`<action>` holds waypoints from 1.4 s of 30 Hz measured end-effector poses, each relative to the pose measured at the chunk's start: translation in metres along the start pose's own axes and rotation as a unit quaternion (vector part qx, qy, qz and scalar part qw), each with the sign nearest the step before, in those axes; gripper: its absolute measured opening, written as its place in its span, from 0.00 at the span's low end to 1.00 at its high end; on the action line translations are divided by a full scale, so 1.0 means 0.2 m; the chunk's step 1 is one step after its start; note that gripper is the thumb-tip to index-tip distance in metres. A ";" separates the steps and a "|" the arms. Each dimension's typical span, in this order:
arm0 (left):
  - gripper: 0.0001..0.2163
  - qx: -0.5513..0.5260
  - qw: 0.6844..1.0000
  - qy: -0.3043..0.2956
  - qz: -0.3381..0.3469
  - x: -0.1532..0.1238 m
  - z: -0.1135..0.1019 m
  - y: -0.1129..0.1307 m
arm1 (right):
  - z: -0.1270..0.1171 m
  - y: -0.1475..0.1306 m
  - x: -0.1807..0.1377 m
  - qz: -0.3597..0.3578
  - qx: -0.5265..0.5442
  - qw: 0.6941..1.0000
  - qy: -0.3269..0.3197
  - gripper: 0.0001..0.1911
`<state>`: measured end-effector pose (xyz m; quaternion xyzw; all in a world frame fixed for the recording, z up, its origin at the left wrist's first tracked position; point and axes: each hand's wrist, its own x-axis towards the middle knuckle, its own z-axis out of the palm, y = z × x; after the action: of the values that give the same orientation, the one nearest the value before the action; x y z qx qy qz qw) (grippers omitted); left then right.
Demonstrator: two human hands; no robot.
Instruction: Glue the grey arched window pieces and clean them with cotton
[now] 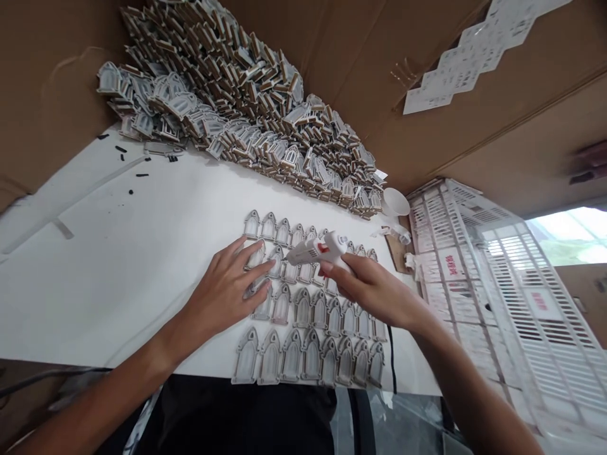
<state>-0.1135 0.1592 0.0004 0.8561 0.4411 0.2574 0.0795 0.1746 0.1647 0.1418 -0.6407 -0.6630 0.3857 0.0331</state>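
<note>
Four-sided white tabletop aside, rows of small arched window-shaped pieces (291, 354) lie on the white table in front of me. My right hand (365, 278) grips a white hot glue gun (315, 249) with a red trigger. Its nozzle points left, over a piece in the second row from the back. My left hand (237, 278) rests with fingers spread over the left end of the middle rows, fingertips at the pieces there. The hand and the glue gun hide parts of several pieces.
A large heap of similar arched pieces (256, 95) lies along the back against cardboard. White plastic crates (474, 278) stand at the right. A white round cup-like object (395, 202) is near the heap's right end. Black scraps (142, 175) lie at the left, and a black cord (392, 360) runs beside the rows.
</note>
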 end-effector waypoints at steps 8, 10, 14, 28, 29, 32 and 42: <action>0.18 -0.015 0.999 -0.032 -0.017 0.00 -0.01 0.00 | 0.13 0.10 -0.03 0.035 0.045 0.998 -0.021 0.32; 0.18 -0.022 0.999 -0.034 -0.023 0.00 -0.01 0.00 | 0.15 0.12 -0.03 0.044 0.056 0.997 -0.024 0.32; 0.19 -0.029 0.999 -0.036 -0.028 0.00 -0.01 0.00 | 0.18 0.14 -0.04 0.068 0.066 0.995 -0.020 0.33; 0.19 -0.021 0.999 -0.037 -0.024 0.00 -0.01 0.01 | 0.22 0.14 -0.03 0.075 0.061 0.995 -0.026 0.35; 0.19 -0.020 0.999 -0.036 -0.024 0.00 -0.01 0.01 | 0.22 0.14 -0.03 0.073 0.060 0.995 -0.026 0.35; 0.18 -0.012 0.999 -0.031 -0.020 0.00 0.00 0.01 | 0.22 0.13 -0.03 0.065 0.046 0.997 -0.023 0.33; 0.19 -0.003 0.999 -0.036 -0.026 0.00 -0.01 0.02 | 0.20 0.08 -0.02 0.009 -0.027 1.000 0.008 0.30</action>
<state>-0.1113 0.1567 0.0034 0.8528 0.4591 0.2258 0.1045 0.1679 0.1402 0.1074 -0.6504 -0.6674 0.3623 0.0176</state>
